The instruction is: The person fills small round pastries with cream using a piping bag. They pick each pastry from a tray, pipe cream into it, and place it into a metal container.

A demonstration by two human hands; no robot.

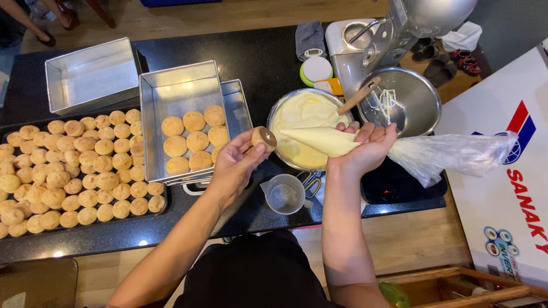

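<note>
My left hand (235, 162) holds a small round cream puff (264, 138) by its sides, flat bottom turned right. My right hand (365, 148) grips a clear piping bag (434, 155) filled with pale cream; its pointed tip (285, 133) almost touches the puff. Both hands hover over the near edge of a metal bowl of cream (302, 117). A square metal tin (177, 94) left of the hands holds several puffs. A black tray (161, 202) at the far left is crowded with several more puffs.
An empty metal tin (91, 74) sits at the back left. A mixer bowl with whisk (408, 102) and the stand mixer (394, 40) stand behind. A small clear measuring cup (283, 195) sits near the counter's front edge. A white chest appliance (508, 188) fills the right.
</note>
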